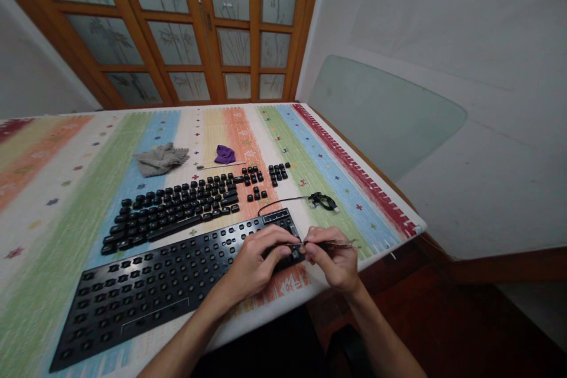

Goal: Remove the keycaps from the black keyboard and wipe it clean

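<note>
My left hand (259, 257) is closed in a pinch, its fingertips meeting those of my right hand over the right end of a black keyboard base (155, 283). Between the fingertips runs a thin, dark piece whose kind I cannot make out. My right hand (334, 257) is closed on a slim metallic tool (343, 244), which sticks out to the right past the knuckles. The keyboard lies tilted across the table with its keycaps off and its switch posts bare. Behind it, removed black keycaps (177, 204) stand in rows in keyboard order.
A grey cloth (162, 159), a purple cloth (225, 155) and a thin brush-like stick (221, 165) lie beyond the keycaps. The keyboard's coiled USB cable (323, 201) rests at the right. The striped tablecloth (57, 201) ends at the table's right edge, near a wall.
</note>
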`<action>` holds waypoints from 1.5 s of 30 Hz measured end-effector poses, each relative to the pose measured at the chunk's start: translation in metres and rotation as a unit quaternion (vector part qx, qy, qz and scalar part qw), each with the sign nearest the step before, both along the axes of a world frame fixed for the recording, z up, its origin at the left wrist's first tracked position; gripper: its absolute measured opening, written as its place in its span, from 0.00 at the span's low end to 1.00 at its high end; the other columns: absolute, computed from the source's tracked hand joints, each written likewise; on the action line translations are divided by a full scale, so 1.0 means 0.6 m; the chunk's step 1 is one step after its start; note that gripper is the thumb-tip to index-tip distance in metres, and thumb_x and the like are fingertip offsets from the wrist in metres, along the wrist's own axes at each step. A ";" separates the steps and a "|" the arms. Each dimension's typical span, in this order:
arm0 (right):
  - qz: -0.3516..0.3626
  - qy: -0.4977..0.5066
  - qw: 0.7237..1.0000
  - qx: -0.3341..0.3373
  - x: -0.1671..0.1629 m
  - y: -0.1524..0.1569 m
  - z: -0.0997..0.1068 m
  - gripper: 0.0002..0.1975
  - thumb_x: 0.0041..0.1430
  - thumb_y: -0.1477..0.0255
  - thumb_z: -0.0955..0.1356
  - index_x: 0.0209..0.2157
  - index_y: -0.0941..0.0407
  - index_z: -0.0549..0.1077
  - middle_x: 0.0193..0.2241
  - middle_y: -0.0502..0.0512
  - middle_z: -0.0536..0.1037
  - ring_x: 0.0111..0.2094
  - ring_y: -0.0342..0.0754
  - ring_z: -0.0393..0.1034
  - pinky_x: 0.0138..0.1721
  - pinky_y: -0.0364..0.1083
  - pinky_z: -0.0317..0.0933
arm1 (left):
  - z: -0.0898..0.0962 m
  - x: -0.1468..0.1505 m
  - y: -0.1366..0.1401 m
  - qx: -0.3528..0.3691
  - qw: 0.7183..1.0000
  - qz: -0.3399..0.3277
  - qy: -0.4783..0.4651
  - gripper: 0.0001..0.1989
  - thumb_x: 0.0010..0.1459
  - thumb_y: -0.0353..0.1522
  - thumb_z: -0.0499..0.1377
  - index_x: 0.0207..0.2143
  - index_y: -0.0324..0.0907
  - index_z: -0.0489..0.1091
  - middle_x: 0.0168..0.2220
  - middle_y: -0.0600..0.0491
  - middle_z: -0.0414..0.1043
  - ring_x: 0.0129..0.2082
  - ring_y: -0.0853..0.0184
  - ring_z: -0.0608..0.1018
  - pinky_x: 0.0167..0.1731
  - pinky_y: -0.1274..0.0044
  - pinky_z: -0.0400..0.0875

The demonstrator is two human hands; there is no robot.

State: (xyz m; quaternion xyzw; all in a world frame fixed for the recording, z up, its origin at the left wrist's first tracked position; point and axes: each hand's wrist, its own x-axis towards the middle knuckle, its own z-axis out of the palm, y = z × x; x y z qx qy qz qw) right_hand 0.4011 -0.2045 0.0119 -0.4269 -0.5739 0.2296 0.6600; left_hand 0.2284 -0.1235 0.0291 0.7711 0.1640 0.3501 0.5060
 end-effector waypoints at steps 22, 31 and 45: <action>-0.013 -0.018 0.998 -0.065 -0.002 0.003 -0.005 0.02 0.61 0.71 0.71 0.36 0.55 0.75 0.26 0.50 0.75 0.23 0.42 0.71 0.23 0.41 0.65 | -0.009 -0.005 0.015 -0.355 0.934 -0.001 -0.038 0.15 0.56 0.39 0.66 0.43 0.41 0.80 0.40 0.46 0.80 0.39 0.62 0.79 0.47 0.70 0.72; -0.054 -0.022 0.996 -0.074 0.011 0.000 -0.006 0.04 0.61 0.69 0.71 0.34 0.55 0.75 0.25 0.51 0.76 0.22 0.43 0.70 0.22 0.42 0.65 | 0.007 0.012 0.107 0.093 0.980 0.107 0.138 0.12 0.62 0.31 0.60 0.48 0.40 0.75 0.39 0.48 0.77 0.35 0.65 0.79 0.39 0.71 0.74; -0.100 -0.023 0.990 -0.094 0.036 -0.019 -0.010 0.04 0.61 0.70 0.71 0.33 0.56 0.75 0.25 0.51 0.76 0.20 0.42 0.70 0.21 0.41 0.66 | -0.058 0.132 0.242 0.293 0.929 0.102 0.202 0.05 0.58 0.25 0.61 0.38 0.39 0.75 0.43 0.46 0.68 0.46 0.57 0.71 0.49 0.62 0.69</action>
